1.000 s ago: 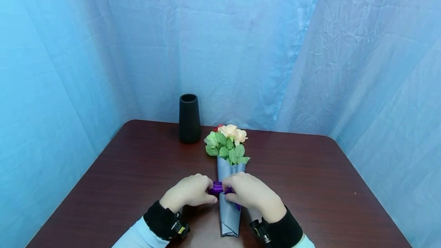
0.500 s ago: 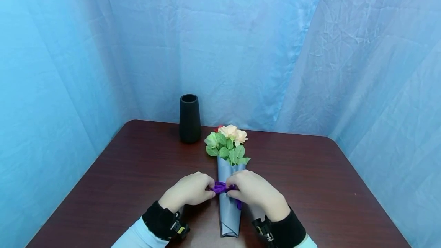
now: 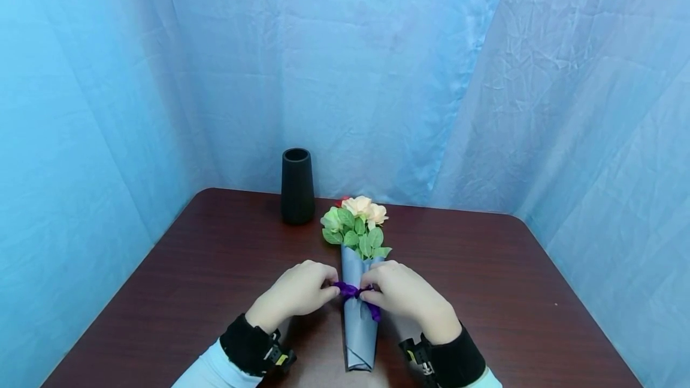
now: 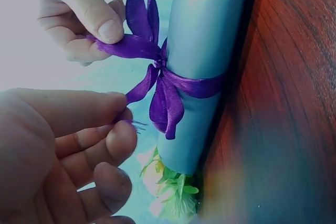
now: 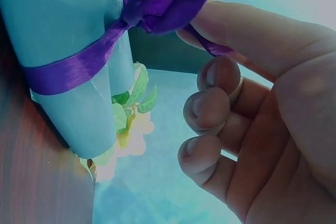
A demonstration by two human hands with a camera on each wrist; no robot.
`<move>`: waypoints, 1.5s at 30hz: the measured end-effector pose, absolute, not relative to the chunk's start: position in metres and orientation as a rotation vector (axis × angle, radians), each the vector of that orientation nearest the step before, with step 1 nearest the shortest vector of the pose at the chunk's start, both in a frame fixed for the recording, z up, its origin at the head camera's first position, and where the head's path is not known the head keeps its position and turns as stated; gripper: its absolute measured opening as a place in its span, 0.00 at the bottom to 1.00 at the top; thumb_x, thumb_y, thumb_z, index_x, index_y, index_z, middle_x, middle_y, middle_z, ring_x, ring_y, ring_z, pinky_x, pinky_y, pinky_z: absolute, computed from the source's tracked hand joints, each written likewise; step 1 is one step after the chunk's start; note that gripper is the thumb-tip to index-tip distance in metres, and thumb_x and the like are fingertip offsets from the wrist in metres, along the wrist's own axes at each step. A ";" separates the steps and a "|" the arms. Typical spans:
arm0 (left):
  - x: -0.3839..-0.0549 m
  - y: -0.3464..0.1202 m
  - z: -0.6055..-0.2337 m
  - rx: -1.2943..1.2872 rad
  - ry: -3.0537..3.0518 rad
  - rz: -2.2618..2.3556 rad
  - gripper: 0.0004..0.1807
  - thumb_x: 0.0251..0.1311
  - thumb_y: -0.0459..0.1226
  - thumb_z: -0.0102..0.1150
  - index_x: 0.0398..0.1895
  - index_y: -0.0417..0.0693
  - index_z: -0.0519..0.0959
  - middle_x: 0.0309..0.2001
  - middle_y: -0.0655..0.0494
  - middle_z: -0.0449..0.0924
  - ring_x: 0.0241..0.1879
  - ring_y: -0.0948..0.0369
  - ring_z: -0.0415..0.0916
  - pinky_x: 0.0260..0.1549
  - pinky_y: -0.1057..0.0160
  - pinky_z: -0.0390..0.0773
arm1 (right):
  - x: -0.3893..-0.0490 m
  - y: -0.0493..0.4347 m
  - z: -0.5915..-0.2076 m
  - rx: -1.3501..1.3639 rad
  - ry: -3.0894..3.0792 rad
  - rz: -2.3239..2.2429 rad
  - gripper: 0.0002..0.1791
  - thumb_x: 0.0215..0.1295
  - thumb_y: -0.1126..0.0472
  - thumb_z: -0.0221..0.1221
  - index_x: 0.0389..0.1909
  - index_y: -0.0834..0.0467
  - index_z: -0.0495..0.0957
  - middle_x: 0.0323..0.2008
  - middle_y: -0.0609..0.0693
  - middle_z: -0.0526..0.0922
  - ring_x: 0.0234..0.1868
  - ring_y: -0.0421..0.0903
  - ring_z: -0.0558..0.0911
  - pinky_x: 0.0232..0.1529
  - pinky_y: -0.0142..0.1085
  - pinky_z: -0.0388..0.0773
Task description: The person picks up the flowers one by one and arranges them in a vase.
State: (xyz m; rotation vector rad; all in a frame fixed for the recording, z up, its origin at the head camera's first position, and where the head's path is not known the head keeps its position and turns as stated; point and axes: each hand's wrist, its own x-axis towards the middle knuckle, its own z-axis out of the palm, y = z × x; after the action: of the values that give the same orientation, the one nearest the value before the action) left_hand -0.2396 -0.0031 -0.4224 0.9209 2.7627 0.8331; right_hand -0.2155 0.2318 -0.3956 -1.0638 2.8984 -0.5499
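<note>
The left hand point(image 3: 300, 288) and right hand point(image 3: 405, 292) each pinch one end of one purple ribbon point(image 4: 160, 64), knotted around one wrapped bouquet point(image 3: 354, 267); one black vase point(image 3: 297, 190) stands beyond their grip.

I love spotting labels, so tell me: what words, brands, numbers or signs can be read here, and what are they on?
None can be read: no lettering shows on the black vase, blue-grey wrapping or purple ribbon.
The left wrist device and right wrist device bear marks too small to tell whether they are lettering.
</note>
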 end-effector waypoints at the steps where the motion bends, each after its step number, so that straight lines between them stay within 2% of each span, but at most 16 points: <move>1: -0.240 -0.003 -0.422 0.927 2.772 0.842 0.08 0.67 0.40 0.65 0.28 0.60 0.80 0.22 0.66 0.73 0.21 0.66 0.68 0.21 0.64 0.71 | -0.215 0.232 -0.396 -1.072 2.903 -0.550 0.02 0.66 0.59 0.69 0.33 0.50 0.87 0.29 0.35 0.74 0.30 0.36 0.73 0.29 0.29 0.73; 10: -0.242 -0.001 -0.422 0.907 2.812 0.904 0.07 0.66 0.39 0.66 0.28 0.59 0.81 0.21 0.67 0.73 0.20 0.67 0.69 0.20 0.65 0.71 | -0.214 0.233 -0.393 -1.099 2.953 -0.541 0.02 0.66 0.60 0.69 0.33 0.50 0.87 0.30 0.36 0.76 0.31 0.34 0.73 0.30 0.29 0.73; 18: -0.242 -0.002 -0.423 0.861 2.805 0.898 0.08 0.66 0.40 0.67 0.28 0.59 0.81 0.21 0.66 0.74 0.19 0.66 0.69 0.20 0.64 0.72 | -0.215 0.236 -0.393 -1.105 2.976 -0.537 0.02 0.66 0.61 0.69 0.34 0.50 0.87 0.31 0.36 0.77 0.32 0.39 0.78 0.30 0.30 0.74; 29: -0.242 -0.006 -0.421 0.840 2.795 0.913 0.07 0.65 0.40 0.67 0.28 0.58 0.82 0.21 0.66 0.75 0.19 0.65 0.69 0.20 0.64 0.72 | -0.214 0.240 -0.391 -1.076 3.010 -0.570 0.02 0.65 0.61 0.69 0.33 0.50 0.88 0.30 0.35 0.77 0.30 0.32 0.74 0.29 0.29 0.74; 39: -0.242 -0.009 -0.420 0.824 2.798 0.906 0.08 0.65 0.40 0.67 0.27 0.59 0.82 0.20 0.66 0.75 0.20 0.65 0.69 0.20 0.63 0.72 | -0.216 0.245 -0.390 -1.088 2.988 -0.605 0.02 0.65 0.62 0.69 0.33 0.50 0.88 0.29 0.35 0.77 0.29 0.33 0.72 0.30 0.30 0.74; 45: -0.243 -0.012 -0.421 0.844 2.811 0.892 0.08 0.64 0.41 0.67 0.27 0.59 0.82 0.21 0.67 0.74 0.20 0.65 0.69 0.21 0.64 0.72 | -0.216 0.248 -0.390 -1.090 3.000 -0.594 0.05 0.65 0.62 0.69 0.29 0.50 0.86 0.25 0.34 0.73 0.27 0.34 0.70 0.28 0.31 0.71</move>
State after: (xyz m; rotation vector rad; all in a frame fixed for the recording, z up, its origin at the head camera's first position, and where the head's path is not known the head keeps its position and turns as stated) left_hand -0.2426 -0.0121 -0.4205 0.8439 2.8112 0.8925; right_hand -0.2156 0.2475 -0.3898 -1.0896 2.9997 -0.5942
